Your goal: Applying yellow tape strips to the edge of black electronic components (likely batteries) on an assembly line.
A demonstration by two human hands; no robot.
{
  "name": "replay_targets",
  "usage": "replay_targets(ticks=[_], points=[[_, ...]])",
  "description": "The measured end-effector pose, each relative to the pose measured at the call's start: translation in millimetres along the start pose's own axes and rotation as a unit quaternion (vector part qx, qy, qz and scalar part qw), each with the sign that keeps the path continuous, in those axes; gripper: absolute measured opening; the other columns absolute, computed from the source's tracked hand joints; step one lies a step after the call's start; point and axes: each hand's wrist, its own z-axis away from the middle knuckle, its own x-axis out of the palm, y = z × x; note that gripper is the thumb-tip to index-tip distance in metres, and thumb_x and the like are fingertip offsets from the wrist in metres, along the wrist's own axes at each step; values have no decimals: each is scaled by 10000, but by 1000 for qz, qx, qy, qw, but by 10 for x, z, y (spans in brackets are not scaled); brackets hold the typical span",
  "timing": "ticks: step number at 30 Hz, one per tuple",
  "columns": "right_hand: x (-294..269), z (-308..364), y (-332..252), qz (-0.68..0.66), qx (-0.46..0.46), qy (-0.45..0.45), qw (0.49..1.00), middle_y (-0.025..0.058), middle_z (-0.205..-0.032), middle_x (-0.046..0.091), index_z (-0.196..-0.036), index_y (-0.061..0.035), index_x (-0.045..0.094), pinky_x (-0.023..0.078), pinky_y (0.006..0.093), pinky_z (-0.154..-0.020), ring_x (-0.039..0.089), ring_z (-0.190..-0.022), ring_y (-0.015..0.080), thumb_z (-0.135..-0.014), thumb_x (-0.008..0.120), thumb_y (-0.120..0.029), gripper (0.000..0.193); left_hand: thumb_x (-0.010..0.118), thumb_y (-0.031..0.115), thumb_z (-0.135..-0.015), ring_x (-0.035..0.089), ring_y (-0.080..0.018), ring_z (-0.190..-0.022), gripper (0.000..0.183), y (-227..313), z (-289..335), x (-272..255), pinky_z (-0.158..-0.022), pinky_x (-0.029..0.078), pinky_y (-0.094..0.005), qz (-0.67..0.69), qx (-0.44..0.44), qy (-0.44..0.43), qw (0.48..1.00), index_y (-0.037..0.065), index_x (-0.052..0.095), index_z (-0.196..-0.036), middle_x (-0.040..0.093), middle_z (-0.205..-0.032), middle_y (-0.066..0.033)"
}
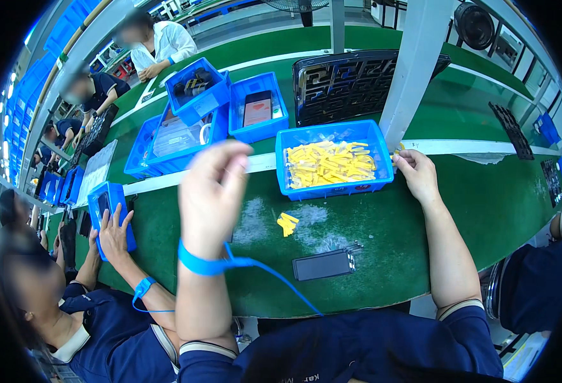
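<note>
My left hand (214,185) is raised above the green table, left of a blue bin (338,189), with a blue wrist strap (203,260) and its cord on that arm. Motion blurs its bent fingers, so I cannot tell if they hold anything. At the bin's right rim, my right hand (419,175) has thumb and forefinger pinched together beside a grey post. A tiny yellowish bit shows at the fingertips, too small to name. Many small yellow strips (329,164) fill the bin. Several more yellow strips (286,223) lie before it, near a flat dark phone-like panel (322,265).
Behind the bin stand a black slotted tray (345,86) and the upright grey post (415,70). Blue bins (257,133) at the back left hold a phone and other parts. A co-worker (118,236) at my left handles another blue bin (130,233).
</note>
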Motion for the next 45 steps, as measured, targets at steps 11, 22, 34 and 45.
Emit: replay_targets(ticks=[11, 22, 34, 45], points=[[31, 35, -76, -57, 11, 5, 998, 135, -841, 637, -982, 62, 646, 497, 303, -691, 589, -717, 166, -844, 655, -232, 325, 500, 29, -855, 602, -351, -1024, 301, -1200, -1244, 673, -894, 469, -406, -163, 83, -135, 974, 27, 589, -1143, 640, -1066, -202], [-3, 157, -218, -147, -20, 35, 988, 73, -921, 584, -1066, 50, 610, 484, 246, -685, 545, -751, 106, -855, 614, -39, 228, 471, -13, -792, 519, -379, -1151, 560, -1534, -1532, 1038, -993, 410, -417, -206, 12, -271, 940, 76, 445, -1344, 555, -1218, -247], [-384, 450, -458, -269, 0, 40, 962, 64, -1048, 563, -1105, 32, 598, 458, 215, -771, 554, -888, 95, -886, 586, -40, 231, 471, -42, -750, 553, -365, -1088, 599, -1479, -1420, 991, -958, 432, -420, -201, 37, -172, 964, 82, 445, -1335, 615, -1130, -203], [-536, 540, -468, -292, 14, -19, 956, 88, -1024, 566, -1088, 44, 597, 457, 225, -785, 571, -887, 122, -863, 589, -44, 242, 464, -49, -736, 619, -371, -929, 597, -1465, -1262, 918, -835, 480, -445, -218, -1, -112, 969, 83, 442, -1318, 657, -1004, -173]])
